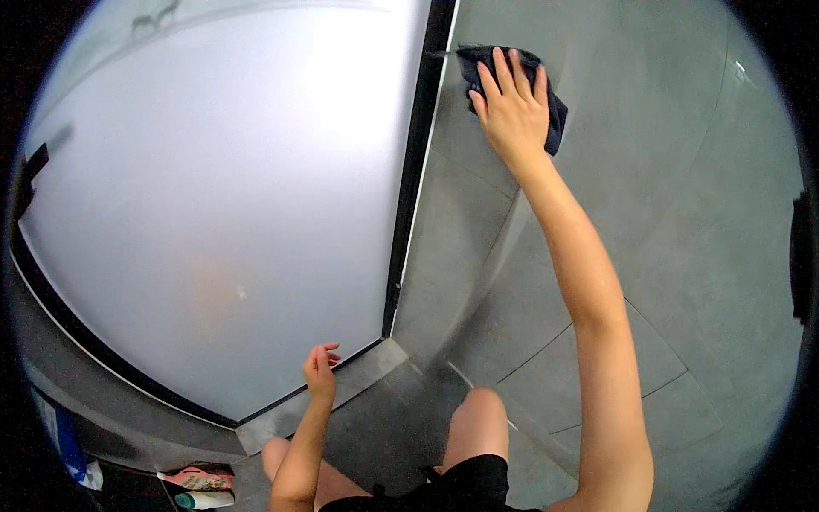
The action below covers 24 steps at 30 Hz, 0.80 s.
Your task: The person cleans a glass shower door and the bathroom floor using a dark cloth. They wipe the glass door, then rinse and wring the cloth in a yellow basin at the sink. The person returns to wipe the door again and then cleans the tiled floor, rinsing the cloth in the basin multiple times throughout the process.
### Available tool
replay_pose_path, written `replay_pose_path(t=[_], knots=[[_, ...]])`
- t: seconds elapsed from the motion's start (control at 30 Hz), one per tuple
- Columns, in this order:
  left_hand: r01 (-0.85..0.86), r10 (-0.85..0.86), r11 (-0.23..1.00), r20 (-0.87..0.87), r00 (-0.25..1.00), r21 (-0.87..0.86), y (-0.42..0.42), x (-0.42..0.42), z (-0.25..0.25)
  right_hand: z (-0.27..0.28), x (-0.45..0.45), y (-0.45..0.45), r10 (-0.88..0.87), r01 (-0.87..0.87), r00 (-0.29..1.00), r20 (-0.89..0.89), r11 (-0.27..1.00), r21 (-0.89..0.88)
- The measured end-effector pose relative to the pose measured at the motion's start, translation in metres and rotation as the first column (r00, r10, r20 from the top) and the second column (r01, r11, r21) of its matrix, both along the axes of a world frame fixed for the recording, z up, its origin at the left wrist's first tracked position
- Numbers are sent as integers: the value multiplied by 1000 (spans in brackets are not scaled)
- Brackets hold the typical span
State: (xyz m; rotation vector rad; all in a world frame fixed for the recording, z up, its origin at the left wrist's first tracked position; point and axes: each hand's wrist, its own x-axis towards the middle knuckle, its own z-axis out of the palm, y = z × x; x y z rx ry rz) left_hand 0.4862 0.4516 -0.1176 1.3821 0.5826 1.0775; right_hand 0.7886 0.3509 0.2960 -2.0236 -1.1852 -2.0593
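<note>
My right hand (515, 112) lies with fingers spread on a dark cloth (555, 125), pressing it flat against the grey tiled wall (646, 128). The cloth sits just right of the black frame (413, 166) of a frosted glass panel (243, 192). Part of the cloth is hidden under the palm. My left hand (321, 365) hangs lower down, near the bottom edge of the glass, with its fingers loosely bent and apart and nothing visible in it. Whether it touches the panel I cannot tell.
A light stone sill (368, 371) runs below the glass. At the lower left stand a pink bottle (198, 478), a white bottle with a green cap (205, 499) and a blue and white package (67, 441). My bare knee (480, 416) is near the tiled corner.
</note>
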Motion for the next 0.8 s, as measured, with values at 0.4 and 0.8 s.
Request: replay_pose_path(t=[0.4,0.8], knots=[[-24,30,992,55,998,-121,4,-33,-13,-428,8,-17,-332,96,943,29,187,-978],[-87,84,984,-24,996,-158,21,-41,-31,-120,-1,60,-278,247,959,-50,912,-328]])
